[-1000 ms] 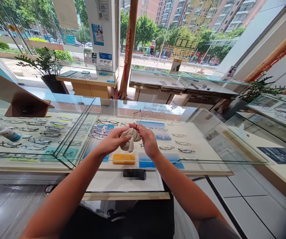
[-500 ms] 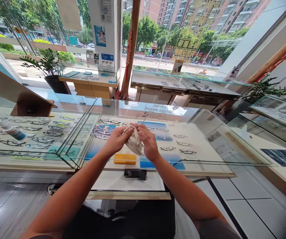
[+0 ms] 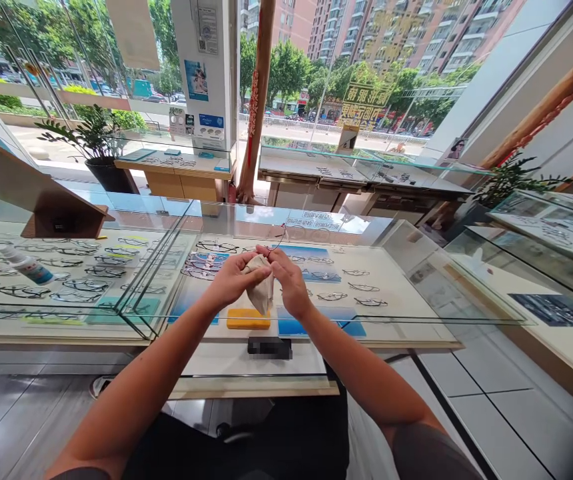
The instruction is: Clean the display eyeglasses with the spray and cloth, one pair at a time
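Observation:
Over a glass display counter, both my hands are pressed together around a beige cloth. My left hand pinches the cloth from the left. My right hand grips it from the right, along with a thin-framed pair of glasses whose dark temple arm sticks up above my fingers. Most of the glasses are hidden inside the cloth. Below my hands, a yellow case lies on the glass, and a black object sits nearer to me.
Rows of spectacle frames fill the display case under the glass. A white and blue bottle lies on the left counter beside a wooden stand. More glass counters stand behind and to the right, with potted plants by the windows.
My hands kept working the cloth around the glasses; its hanging fold shifted from bunched to draping down. The view shifted slightly.

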Motion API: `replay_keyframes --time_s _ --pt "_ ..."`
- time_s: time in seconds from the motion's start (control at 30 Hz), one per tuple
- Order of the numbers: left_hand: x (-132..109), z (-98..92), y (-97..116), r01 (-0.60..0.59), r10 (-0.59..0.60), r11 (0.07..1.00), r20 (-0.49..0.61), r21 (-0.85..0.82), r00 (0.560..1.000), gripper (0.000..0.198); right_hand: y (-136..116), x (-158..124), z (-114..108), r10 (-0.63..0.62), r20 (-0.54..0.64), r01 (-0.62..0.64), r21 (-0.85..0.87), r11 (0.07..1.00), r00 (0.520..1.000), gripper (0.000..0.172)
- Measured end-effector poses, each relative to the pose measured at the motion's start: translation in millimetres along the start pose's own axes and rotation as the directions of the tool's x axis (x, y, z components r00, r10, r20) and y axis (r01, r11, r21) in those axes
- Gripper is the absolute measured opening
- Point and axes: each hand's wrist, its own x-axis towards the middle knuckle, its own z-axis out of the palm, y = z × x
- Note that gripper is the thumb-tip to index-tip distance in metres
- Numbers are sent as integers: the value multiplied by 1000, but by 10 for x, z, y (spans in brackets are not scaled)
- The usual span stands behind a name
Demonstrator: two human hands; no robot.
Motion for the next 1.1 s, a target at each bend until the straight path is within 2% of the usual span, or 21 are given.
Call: replay_keyframes --time_s 0.1,0.2,0.3,0.4,0.5,0.57,0.63,0.77,0.83,0.93,1.0,1.07,1.1 --pt "0 51 -8 -52 55 998 -99 30 994 53 -30 -5 19 -40 18 41 -69 997 999 63" --pt "10 42 -38 -82 84 996 -133 21 988 63 -73 10 14 -86 46 90 -79 993 995 62" --pt "32 -14 -59 -87 86 996 -94 -8 992 68 -105 81 -14 -94 57 98 -55 994 994 62" --pt "49 -63 -44 -78 77 991 -14 -107 997 61 -135 226 -57 -27 76 26 5 1000 997 62" --pt "53 -84 0 -66 70 971 7 -228 998 57 -206 437 -112 27 126 -38 87 995 992 57" --pt "54 -98 30 -82 77 956 -28 -281 997 56 -292 604 -154 33 131 -49 123 991 991 51" --pt "56 -119 44 -111 86 948 -95 -299 992 56 -404 779 -193 11 87 -24 151 988 996 47" --pt "50 -149 27 -153 99 959 -227 -237 969 60 -665 1075 -229 -59 -43 66 208 976 997 39" --pt "36 -148 46 -167 116 967 -252 -191 961 54 -797 1145 -218 -79 -46 88 231 969 996 37" --pt "29 -159 220 -179 157 981 -236 -75 959 38 -983 1125 -198 -113 8 107 259 960 994 30" --pt "55 -197 466 -208 222 974 -184 91 957 28 -1092 1055 -207 -131 39 116 264 957 991 25" --pt "105 -255 793 -319 363 906 -125 278 923 27 -1178 976 -243 -132 53 116 244 963 990 24" --pt "131 -283 968 -381 437 854 -90 354 895 36 -1212 940 -270 -127 55 111 228 967 990 24"
